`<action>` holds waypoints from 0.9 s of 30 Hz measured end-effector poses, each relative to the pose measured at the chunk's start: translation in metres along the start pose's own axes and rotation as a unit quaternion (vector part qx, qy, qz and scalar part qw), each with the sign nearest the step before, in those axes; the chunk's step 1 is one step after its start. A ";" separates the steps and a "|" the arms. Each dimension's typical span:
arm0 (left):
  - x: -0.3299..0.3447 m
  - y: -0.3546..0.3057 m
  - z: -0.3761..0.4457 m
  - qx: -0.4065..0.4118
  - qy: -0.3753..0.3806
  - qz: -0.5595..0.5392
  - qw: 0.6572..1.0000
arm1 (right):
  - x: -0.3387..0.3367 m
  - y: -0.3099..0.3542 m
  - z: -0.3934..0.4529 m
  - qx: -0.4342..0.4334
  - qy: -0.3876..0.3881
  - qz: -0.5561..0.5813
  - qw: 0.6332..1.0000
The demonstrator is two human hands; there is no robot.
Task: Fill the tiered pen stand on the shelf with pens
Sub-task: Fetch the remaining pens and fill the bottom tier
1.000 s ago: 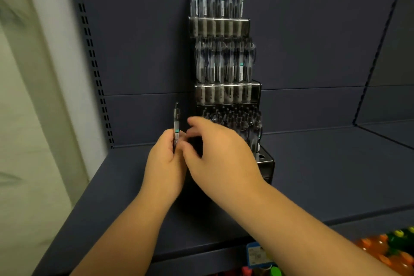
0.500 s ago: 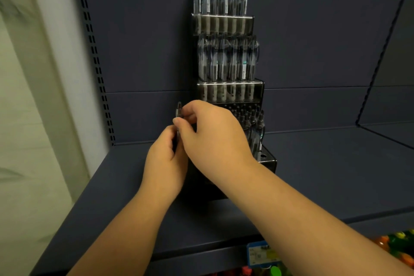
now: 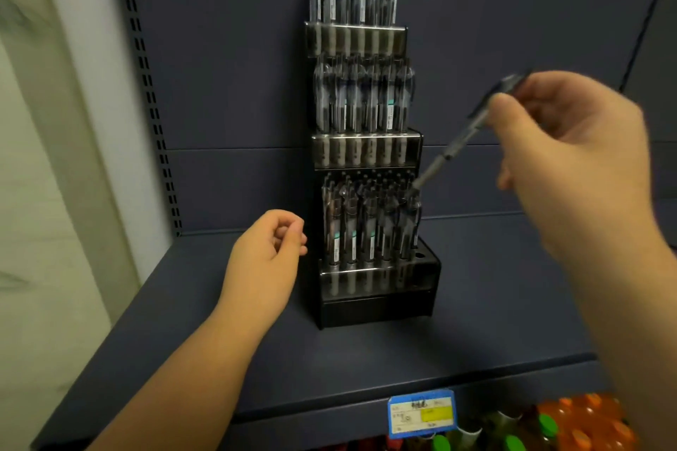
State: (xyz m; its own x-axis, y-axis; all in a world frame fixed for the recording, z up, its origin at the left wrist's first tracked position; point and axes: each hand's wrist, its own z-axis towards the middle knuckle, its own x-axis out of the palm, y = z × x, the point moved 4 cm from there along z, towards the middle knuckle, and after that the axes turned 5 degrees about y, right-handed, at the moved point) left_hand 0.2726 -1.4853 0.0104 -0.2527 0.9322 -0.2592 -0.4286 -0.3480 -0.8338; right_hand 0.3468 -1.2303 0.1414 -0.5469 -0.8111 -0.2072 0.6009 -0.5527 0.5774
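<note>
A blue-edged price label [image 3: 421, 414] with a yellow patch hangs at lower centre. Orange and green-capped bottles [image 3: 571, 425] crowd the lower right. A pale wall [image 3: 40, 157] fills the left.

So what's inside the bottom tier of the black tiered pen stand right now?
The bottom tier holds rows of upright pens, with empty holes at its right end. The front pens hide the back rows, so any gaps there can't be seen.

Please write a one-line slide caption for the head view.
Right hand holds a pen tilted toward the stand; left hand beside it holds nothing.
</note>
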 end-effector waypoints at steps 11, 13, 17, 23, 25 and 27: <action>0.001 0.008 0.003 -0.014 0.003 0.017 1.000 | 0.008 -0.051 -0.018 0.066 0.105 -0.113 0.986; 0.002 0.010 0.003 -0.020 0.005 0.016 1.000 | 0.012 -0.056 -0.018 0.068 0.121 -0.143 0.980; 0.002 0.013 0.004 -0.022 0.010 0.016 1.000 | 0.018 -0.058 -0.013 0.071 0.154 -0.168 0.971; 0.002 0.013 0.004 -0.021 0.011 0.014 1.000 | 0.041 -0.060 -0.008 0.094 0.292 -0.251 0.918; 0.001 0.012 0.004 -0.020 0.011 0.016 1.000 | 0.046 -0.063 -0.011 0.104 0.307 -0.253 0.911; 0.001 0.011 0.004 -0.018 0.012 0.014 1.000 | 0.046 -0.066 -0.011 0.107 0.302 -0.248 0.914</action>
State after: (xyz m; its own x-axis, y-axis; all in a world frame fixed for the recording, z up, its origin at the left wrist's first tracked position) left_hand 0.2639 -1.4885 0.0027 -0.2420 0.9248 -0.2936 -0.3901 -0.3698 -0.8433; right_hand 0.2889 -1.2336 0.0850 -0.2602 -0.4639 -0.8468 0.2031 -0.8837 0.4217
